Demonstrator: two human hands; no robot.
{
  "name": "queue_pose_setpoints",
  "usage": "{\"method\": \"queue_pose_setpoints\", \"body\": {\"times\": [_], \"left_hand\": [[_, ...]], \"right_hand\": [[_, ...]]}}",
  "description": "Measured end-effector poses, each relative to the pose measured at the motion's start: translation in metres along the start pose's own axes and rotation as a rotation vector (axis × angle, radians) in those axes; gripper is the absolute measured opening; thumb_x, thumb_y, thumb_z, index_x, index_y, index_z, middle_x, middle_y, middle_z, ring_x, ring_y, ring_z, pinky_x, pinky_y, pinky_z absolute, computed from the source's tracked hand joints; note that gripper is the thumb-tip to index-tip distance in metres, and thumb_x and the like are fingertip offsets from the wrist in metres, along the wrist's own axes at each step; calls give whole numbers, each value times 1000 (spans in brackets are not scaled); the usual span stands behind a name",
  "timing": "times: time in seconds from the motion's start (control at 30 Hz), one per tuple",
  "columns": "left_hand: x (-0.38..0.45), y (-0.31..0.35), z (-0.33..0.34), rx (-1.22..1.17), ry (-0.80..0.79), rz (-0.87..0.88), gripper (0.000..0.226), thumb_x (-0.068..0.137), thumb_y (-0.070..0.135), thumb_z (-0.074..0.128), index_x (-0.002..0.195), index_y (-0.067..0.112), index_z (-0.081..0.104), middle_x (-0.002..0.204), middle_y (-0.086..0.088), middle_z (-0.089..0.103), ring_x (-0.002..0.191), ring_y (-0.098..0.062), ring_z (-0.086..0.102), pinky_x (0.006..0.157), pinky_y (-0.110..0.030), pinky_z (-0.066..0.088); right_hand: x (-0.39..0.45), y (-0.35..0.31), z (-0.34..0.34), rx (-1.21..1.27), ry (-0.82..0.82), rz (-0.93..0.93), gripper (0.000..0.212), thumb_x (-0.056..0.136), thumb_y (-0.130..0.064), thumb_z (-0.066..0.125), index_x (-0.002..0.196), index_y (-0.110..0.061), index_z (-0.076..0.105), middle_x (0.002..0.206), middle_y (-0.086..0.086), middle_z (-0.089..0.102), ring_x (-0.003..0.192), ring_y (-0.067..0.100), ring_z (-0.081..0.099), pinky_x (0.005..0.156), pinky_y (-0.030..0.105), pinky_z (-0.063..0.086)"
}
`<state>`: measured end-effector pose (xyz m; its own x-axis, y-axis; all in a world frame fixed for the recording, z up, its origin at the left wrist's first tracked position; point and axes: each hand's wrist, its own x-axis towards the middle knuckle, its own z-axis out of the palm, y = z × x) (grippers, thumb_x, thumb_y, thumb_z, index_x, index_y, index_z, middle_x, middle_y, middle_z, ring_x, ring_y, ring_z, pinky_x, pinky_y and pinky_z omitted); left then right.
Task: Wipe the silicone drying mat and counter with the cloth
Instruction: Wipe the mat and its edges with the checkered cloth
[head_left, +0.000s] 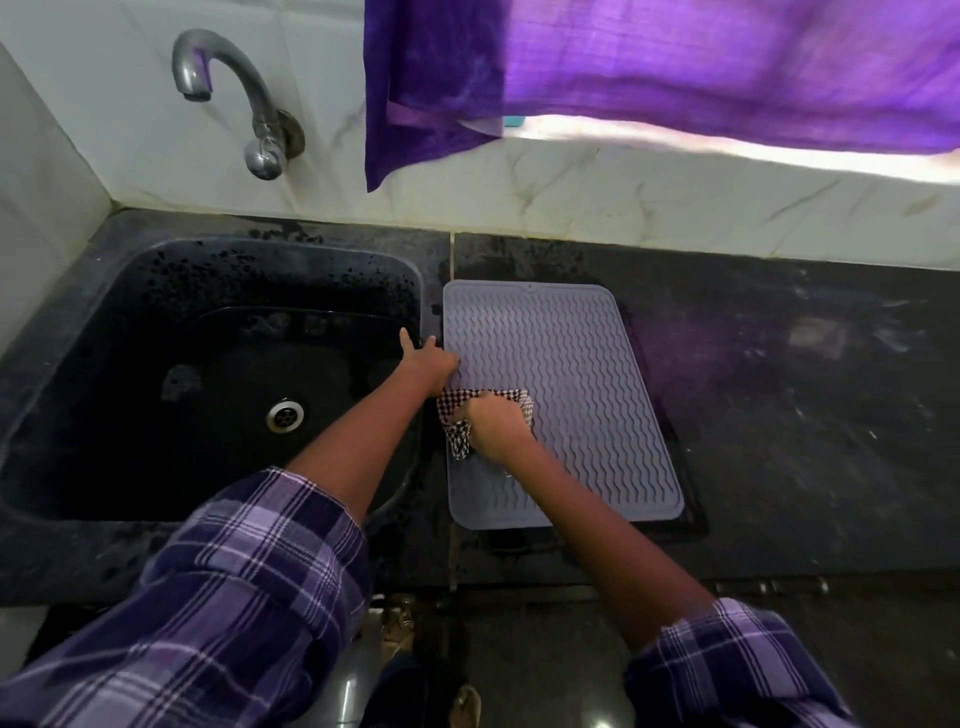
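A: Layout relative to the mat?
B: Dark counter is seen bare to the right of the silicone drying mat; black sink is set just beside its left edge. A narrow counter strip is left behind the mat, below the tiled wall.
A: Hands?
B: Left hand is pressed on the mat's left edge, fingers spread, nothing gripped. Right hand is closed on the checked cloth, held bunched on the mat's left-centre.
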<state>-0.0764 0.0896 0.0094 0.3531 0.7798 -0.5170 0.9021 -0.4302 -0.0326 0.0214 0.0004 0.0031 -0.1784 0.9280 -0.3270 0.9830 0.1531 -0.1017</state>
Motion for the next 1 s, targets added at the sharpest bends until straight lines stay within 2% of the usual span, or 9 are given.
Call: {"method": "queue_pose_setpoints", "body": {"times": [0.33, 0.5, 0.6, 0.63, 0.7, 0.83, 0.87, 0.93, 1.0], "left_hand": [[-15, 2, 11, -45, -15, -39, 70, 97, 0, 37, 154, 19, 2, 160, -23, -3, 147, -41, -11, 113, -66, -6], [-21, 9, 13, -47, -33, -53, 75, 97, -3, 35, 155, 19, -6, 160, -19, -6, 145, -44, -14, 114, -64, -2], [-20, 7, 12, -32, -47, -32, 73, 97, 4, 37, 154, 16, -7, 160, -22, -5, 148, -38, -14, 114, -66, -6], [-20, 6, 11, -41, -51, -18, 71, 99, 10, 38, 155, 15, -5, 160, -22, -4, 148, -37, -14, 113, -67, -7], [-19, 4, 10, -84, -36, 9, 67, 100, 23, 40, 155, 16, 3, 161, -19, 2, 148, -36, -13, 113, -67, -8], [-22, 7, 11, -138, -25, 10, 61, 99, 23, 44, 152, 17, 15, 162, -13, 7, 149, -36, -11, 112, -69, -8], [-23, 9, 14, -113, -34, 5, 63, 98, 23, 46, 152, 17, 15, 162, -11, 7, 149, -36, -9, 111, -70, -6], [-24, 12, 22, -72, -35, -3, 67, 97, 29, 49, 153, 14, 14, 162, -7, 5, 149, -37, -7, 111, -71, -3], [-22, 13, 28, -74, -16, -14, 70, 97, 32, 50, 153, 14, 12, 163, -4, 2, 149, -37, -7, 111, -72, -2]], "right_hand": [[-52, -11, 13, 12, -63, -72, 45, 91, 0, 49, 128, -24, 62, 127, 14, 60, 114, 30, 59, 90, 37, 51], [-94, -20, 18, 1, -151, -88, 40, 89, -1, 50, 124, -13, 63, 118, 17, 64, 108, 31, 61, 87, 37, 52], [-97, -7, -3, 155, -329, -85, 19, 84, 7, 48, 82, 0, 66, 84, 17, 63, 83, 30, 61, 73, 34, 52], [-93, 2, -14, 245, -342, -62, 28, 83, 11, 45, 63, -6, 56, 68, 11, 53, 68, 24, 55, 64, 29, 48], [-81, 22, -39, 385, -233, 21, 40, 83, 12, 43, 54, -16, 38, 60, 2, 37, 56, 13, 39, 53, 21, 36], [-45, 41, -67, 313, 107, 126, 24, 85, 2, 51, 65, -10, 57, 66, 5, 53, 73, 24, 57, 58, 25, 46], [-38, 36, -66, 235, 129, 119, 15, 85, 0, 53, 83, -5, 66, 78, 10, 62, 85, 28, 63, 68, 31, 53], [-32, 20, -45, 79, 71, 124, 31, 90, -4, 50, 117, -8, 65, 110, 14, 68, 105, 31, 65, 87, 38, 53], [-38, 8, -15, -9, -8, 99, 39, 94, -3, 46, 128, -15, 60, 125, 15, 62, 114, 30, 61, 94, 39, 50]]}}
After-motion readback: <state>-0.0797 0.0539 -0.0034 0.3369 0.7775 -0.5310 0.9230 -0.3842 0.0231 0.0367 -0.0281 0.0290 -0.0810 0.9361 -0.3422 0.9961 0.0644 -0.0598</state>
